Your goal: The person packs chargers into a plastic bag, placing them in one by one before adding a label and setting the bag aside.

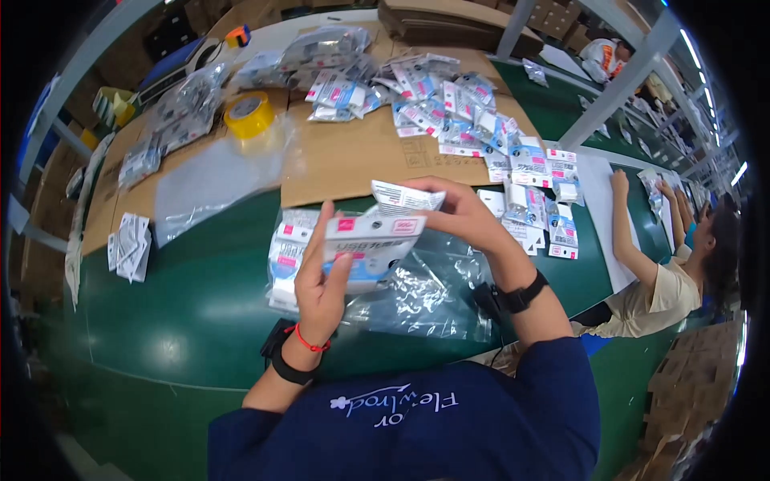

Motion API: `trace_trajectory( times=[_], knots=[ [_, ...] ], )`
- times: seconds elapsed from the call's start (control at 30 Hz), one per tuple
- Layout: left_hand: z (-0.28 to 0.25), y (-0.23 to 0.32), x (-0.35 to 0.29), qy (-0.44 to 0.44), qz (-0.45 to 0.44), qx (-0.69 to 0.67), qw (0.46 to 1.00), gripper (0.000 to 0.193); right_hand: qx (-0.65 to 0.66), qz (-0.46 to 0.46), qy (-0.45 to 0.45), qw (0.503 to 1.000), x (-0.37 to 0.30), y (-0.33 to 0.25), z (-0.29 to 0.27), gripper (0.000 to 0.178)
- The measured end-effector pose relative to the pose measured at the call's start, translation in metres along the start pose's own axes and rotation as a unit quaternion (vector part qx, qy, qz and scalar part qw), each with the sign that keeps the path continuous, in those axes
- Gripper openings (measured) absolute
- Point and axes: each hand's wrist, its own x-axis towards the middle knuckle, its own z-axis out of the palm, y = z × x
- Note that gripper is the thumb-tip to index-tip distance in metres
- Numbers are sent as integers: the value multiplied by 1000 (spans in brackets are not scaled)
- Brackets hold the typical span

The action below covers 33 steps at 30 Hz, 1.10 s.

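Note:
In front of my chest, my left hand (321,282) grips a small white-and-blue retail packet (365,252), thumb across its front and fingers behind. My right hand (463,210) is closed on another packet (405,198), tilted so that its printed back shows, just behind the first. Whether more packets sit between the two is hidden. Under my hands a large clear plastic bag (425,301) lies on the green table. Further packets (282,260) lie by my left hand, partly covered by it.
A heap of similar packets (457,108) covers the cardboard sheet (345,168) and spills right. Filled clear bags (325,56), a yellow tape roll (249,115) and a flat empty bag (216,188) lie further left. White cards (130,247) sit at left. A co-worker (666,272) works at right.

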Motion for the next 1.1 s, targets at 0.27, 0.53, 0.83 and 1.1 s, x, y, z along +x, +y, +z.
trace_trajectory(
  times=[0.27, 0.53, 0.83, 1.1],
  knots=[
    [32, 7, -11, -32, -313, -207, 926, 29, 425, -46, 125, 895, -42, -2, 67, 49],
    [51, 26, -14, -44, -200, -124, 971, 27, 192, -87, 219, 953, -52, 26, 68, 39],
    [63, 10, -17, -66, -223, -111, 966, 27, 198, -72, 252, 945, -68, 29, 78, 32],
    [97, 19, -20, -85, -227, -115, 963, 20, 219, -50, 392, 892, -92, 47, 43, 35]
  ],
)
